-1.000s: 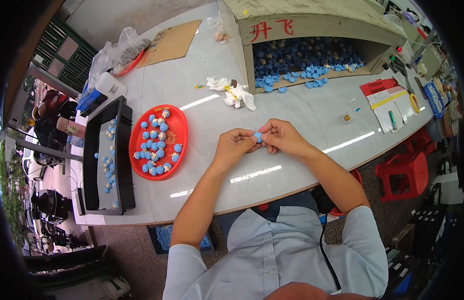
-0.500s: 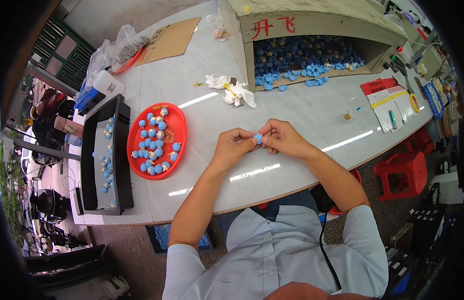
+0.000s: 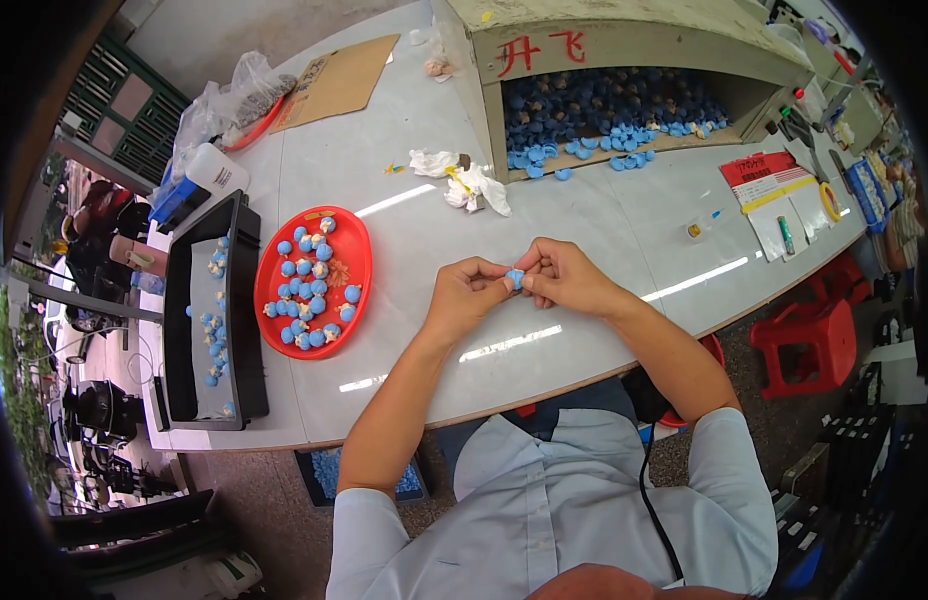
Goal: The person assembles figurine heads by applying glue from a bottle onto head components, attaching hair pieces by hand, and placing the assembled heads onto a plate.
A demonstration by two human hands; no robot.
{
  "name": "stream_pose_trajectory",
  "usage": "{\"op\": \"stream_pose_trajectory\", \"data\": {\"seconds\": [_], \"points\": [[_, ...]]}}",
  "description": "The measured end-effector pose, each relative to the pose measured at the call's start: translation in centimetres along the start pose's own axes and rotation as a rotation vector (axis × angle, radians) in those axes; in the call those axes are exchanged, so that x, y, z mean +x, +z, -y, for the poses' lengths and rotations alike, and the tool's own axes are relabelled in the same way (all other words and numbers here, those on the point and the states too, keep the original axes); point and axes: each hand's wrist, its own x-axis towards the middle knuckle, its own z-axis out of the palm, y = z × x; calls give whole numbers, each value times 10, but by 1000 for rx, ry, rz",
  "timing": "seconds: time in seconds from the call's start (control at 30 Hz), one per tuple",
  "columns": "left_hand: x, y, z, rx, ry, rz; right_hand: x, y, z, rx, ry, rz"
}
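A small blue plastic piece (image 3: pixel 515 279) is pinched between my two hands above the white table. My left hand (image 3: pixel 468 298) grips it from the left with thumb and forefinger. From the right, my right hand (image 3: pixel 564 277) holds the same piece with its fingertips. The fingers hide most of it. On my left, a red round tray (image 3: pixel 360 262) carries several small blue-and-cream ball figures (image 3: pixel 304 267). Beyond my hands, an open-fronted cabinet (image 3: pixel 624 62) is heaped with blue shell-shaped pieces (image 3: pixel 624 139), some spilling onto the table.
A black bin (image 3: pixel 246 330) with more blue balls stands left of the tray. Crumpled white tissue (image 3: pixel 474 188) lies ahead of my hands. Cardboard (image 3: pixel 339 80) lies at the far left. Right are papers (image 3: pixel 774 185), yellow tape (image 3: pixel 829 204) and a green marker (image 3: pixel 786 236). Red stools (image 3: pixel 809 350) stand below.
Both hands stay in nearly the same place, still pinching the blue piece, which seems slightly turned. The view has shifted a little.
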Motion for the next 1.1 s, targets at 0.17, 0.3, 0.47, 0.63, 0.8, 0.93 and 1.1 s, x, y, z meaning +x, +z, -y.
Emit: {"op": "stream_pose_trajectory", "data": {"seconds": [0.17, 0.3, 0.47, 0.63, 0.8, 0.93, 1.1], "points": [[1, 0, 0, 5, 13, 8, 1, 0, -1, -8, 0, -2], [1, 1, 1, -13, 43, 0, 0, 2, 0, 2, -16, -26], [0, 4, 0, -41, 24, -40, 1, 11, -5, 2, -77, -117], [-2, 2, -4, -111, 18, -6, -3, 17, -4, -65, -262, -217], [-4, 6, -6, -235, -22, 77, -3, 24, -13, -204, -391, -347], [-4, 7, -7, -274, -42, 100, -5, 26, -11, -474, -528, -470], [-5, 6, -9, -389, -136, 194, -4, 25, -11, -499, -670, -497]]}}
